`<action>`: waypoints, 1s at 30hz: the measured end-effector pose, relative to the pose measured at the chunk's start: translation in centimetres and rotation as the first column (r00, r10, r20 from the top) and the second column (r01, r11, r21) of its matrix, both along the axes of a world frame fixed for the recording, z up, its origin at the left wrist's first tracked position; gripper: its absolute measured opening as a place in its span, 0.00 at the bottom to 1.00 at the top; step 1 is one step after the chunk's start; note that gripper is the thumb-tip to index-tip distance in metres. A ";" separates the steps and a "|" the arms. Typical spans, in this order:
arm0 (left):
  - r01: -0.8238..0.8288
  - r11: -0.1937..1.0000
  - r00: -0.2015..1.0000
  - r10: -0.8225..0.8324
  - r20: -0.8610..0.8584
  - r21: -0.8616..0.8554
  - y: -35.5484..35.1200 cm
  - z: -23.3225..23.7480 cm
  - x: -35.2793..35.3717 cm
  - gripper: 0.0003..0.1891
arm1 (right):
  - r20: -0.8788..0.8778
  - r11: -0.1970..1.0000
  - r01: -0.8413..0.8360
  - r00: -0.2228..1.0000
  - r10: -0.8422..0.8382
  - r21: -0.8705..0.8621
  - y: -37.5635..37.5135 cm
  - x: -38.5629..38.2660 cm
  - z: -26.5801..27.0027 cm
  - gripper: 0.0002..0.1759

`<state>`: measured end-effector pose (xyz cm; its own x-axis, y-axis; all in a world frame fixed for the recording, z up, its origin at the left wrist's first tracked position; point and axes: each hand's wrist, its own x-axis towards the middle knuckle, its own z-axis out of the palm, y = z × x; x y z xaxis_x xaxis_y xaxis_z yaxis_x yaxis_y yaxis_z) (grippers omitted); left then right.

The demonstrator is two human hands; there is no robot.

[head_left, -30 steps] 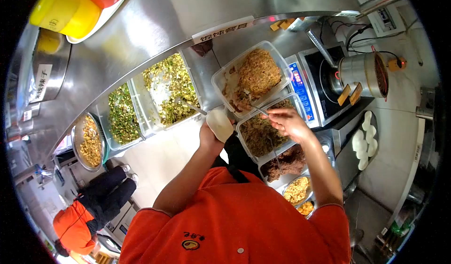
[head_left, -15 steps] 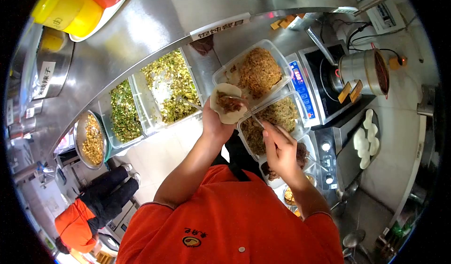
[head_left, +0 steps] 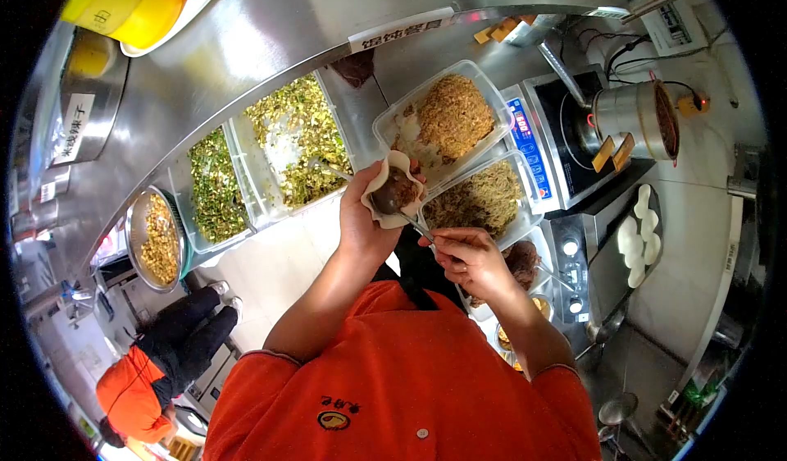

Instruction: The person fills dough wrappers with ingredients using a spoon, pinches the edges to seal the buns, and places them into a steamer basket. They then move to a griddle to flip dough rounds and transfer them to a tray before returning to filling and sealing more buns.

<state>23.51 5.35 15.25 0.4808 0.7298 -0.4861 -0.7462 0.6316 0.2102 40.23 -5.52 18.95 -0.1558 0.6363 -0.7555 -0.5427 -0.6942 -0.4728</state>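
My left hand (head_left: 365,221) is closed around a round dough wrapper (head_left: 385,221), cupped with its edge turned up. Inside it sits a reddish-brown filling (head_left: 407,196), partly covered by the bowl of a metal spoon (head_left: 395,189). The spoon's handle runs down to my right hand (head_left: 471,257), whose fingers pinch it. Just beyond the wrapper is a clear plastic tub (head_left: 409,135) with a brown crumbly filling (head_left: 459,116). Close to my right hand, a second tub holds a grey-green shredded filling (head_left: 484,197).
Tubs of chopped greens (head_left: 217,186) and yellow-green vegetables (head_left: 307,133) stand left, beside a bowl of yellow bits (head_left: 160,244). A pot (head_left: 631,120) and an induction cooker (head_left: 566,125) are at right, with white dough pieces (head_left: 635,244) on a dark tray. Another person (head_left: 143,387) stands lower left.
The spoon has tilted more steeply into the wrapper, whose edge is now more cupped. My right hand has moved slightly lower and left, and its grip on the handle has turned.
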 end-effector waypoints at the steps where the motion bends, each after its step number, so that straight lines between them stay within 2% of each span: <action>1: 0.001 1.000 1.000 -0.001 -0.001 -0.001 -0.1 -0.3 -0.1 0.21 | -0.115 1.000 -0.021 0.993 0.023 0.018 -0.2 0.3 -0.2 0.14; 2: -0.010 1.000 0.999 0.010 0.037 -0.011 -0.1 -0.7 -0.2 0.21 | -0.228 0.998 -0.039 0.973 0.047 0.040 -0.4 0.7 -0.3 0.15; 3: -0.020 1.000 0.997 0.022 0.075 -0.023 -0.1 -0.9 -0.3 0.21 | -0.228 0.998 -0.038 0.973 0.046 0.040 -0.5 1.0 0.1 0.15; 5: -0.042 0.999 0.995 0.041 0.092 0.008 -0.2 -0.9 -0.3 0.21 | -0.343 0.995 -0.096 0.934 0.094 0.012 -0.5 1.5 1.6 0.15; 6: -0.065 0.997 0.992 0.061 0.108 0.036 -0.3 -1.0 -0.4 0.21 | -0.279 0.996 -0.045 0.958 0.066 0.080 -0.7 1.5 2.1 0.14; 7: -0.063 0.997 0.992 0.059 0.109 0.033 -0.5 -0.8 -0.2 0.21 | -0.278 0.996 -0.043 0.959 0.063 0.076 -0.7 1.4 1.8 0.14; 9: -0.018 0.990 0.998 0.011 0.054 0.139 -0.7 0.2 0.4 0.21 | -0.040 0.998 -0.019 0.999 0.022 0.068 -0.2 1.0 0.9 0.15; 10: -0.036 0.999 0.999 0.036 0.033 0.001 -0.9 2.2 0.6 0.21 | -0.039 0.999 -0.003 0.999 0.004 0.042 0.0 0.9 1.0 0.15; 13: -0.016 0.999 1.000 0.016 0.002 -0.046 -0.4 0.4 -1.0 0.20 | -0.095 0.995 -0.031 0.995 0.039 0.090 -0.3 1.2 0.6 0.15; 15: -0.049 0.998 0.999 0.048 -0.018 -0.044 -0.8 -0.8 -1.2 0.20 | -0.093 0.998 -0.039 0.995 0.043 0.039 -0.6 0.3 0.1 0.15; 17: 0.028 1.000 0.999 -0.028 -0.036 -0.010 -0.5 -1.8 -1.1 0.22 | -0.087 0.999 -0.050 0.995 0.050 -0.004 -0.6 0.1 -0.2 0.15; 19: 0.015 0.999 0.997 -0.017 -0.070 -0.037 -0.4 -1.0 -0.8 0.21 | -0.233 0.998 -0.059 0.970 0.064 0.027 -0.7 0.6 -0.3 0.15; 22: -0.019 0.999 1.000 0.018 -0.024 -0.027 -0.5 -1.2 -0.9 0.21 | -0.282 0.992 -0.122 0.953 0.112 -0.018 -0.4 1.3 2.1 0.15; 23: -0.040 0.999 0.999 0.040 0.000 -0.037 -0.5 -1.0 -0.9 0.20 | -0.282 0.992 -0.122 0.953 0.112 -0.021 -0.1 1.4 1.9 0.15; 25: -0.053 0.997 0.998 0.055 0.024 -0.054 -0.7 -1.1 -0.6 0.20 | -0.128 0.999 -0.051 0.991 0.049 -0.012 0.5 1.4 1.1 0.15; 27: -0.053 0.999 0.998 0.053 -0.025 0.004 -0.6 -1.4 -0.2 0.22 | -0.150 0.999 -0.022 0.989 0.017 -0.027 0.3 1.5 -0.9 0.15; 29: -0.056 0.998 0.998 0.056 -0.002 -0.043 -0.5 -2.4 -0.6 0.19 | -0.410 0.991 -0.123 0.907 0.092 -0.048 0.7 2.6 -1.5 0.15; 30: -0.115 0.991 0.993 0.116 0.010 -0.068 -0.7 -3.2 -1.2 0.19 | -0.395 0.989 -0.145 0.908 0.140 0.016 0.7 3.5 -1.9 0.16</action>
